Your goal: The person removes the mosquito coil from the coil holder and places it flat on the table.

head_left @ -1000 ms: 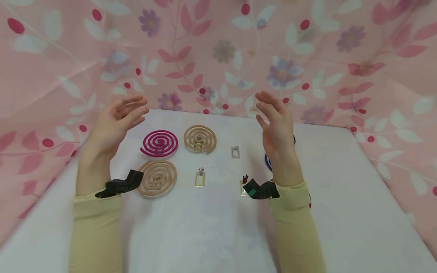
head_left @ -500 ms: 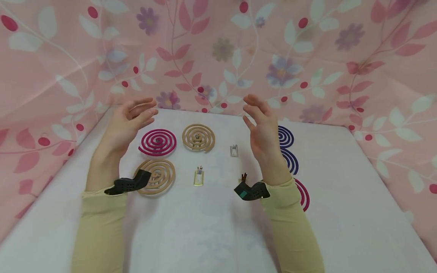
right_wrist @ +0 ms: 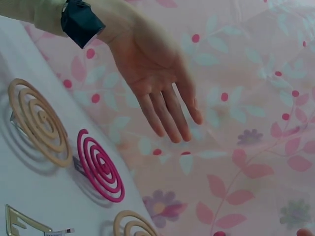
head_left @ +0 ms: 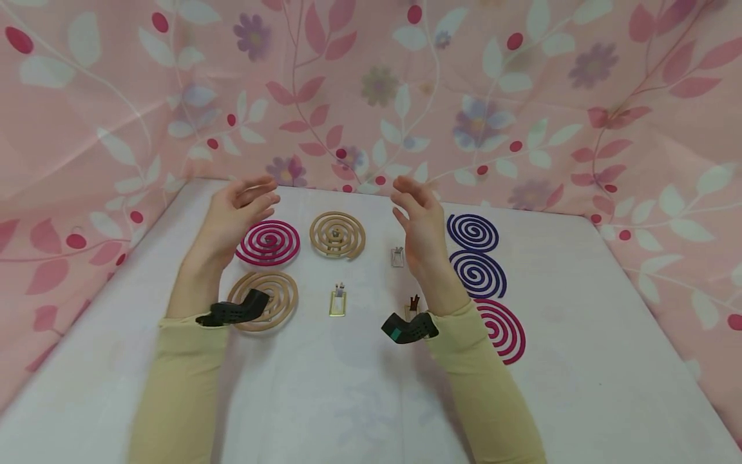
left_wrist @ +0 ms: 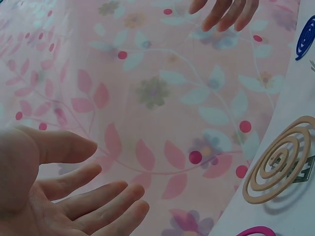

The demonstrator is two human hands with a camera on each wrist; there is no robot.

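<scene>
Farthest left, the left hand [head_left: 234,209] hangs in the air, nearer the right one than a second ago, fingers loosely apart and holding nothing; in the head view it overlaps the edge of a glossy magenta spiral coil [head_left: 270,240]. Below that lies a tan spiral coil [head_left: 277,290], partly behind the wrist, and rightward a second tan coil [head_left: 350,235]; all three sit raised on small metal stands above the white surface [head_left: 313,386]. Next come a gold-coloured rectangular stand [head_left: 339,293] and a silver-coloured one [head_left: 397,252], each with an upturned prong. The right hand [head_left: 420,222] has also come inward, fingers relaxed, slightly spread, gripping nothing. A brown-pronged stand [head_left: 414,303], seemingly gold-based, is half hidden by that wrist. Two dark blue coils [head_left: 473,231] and another magenta coil [head_left: 493,330], now less covered, lie flat beyond.
</scene>
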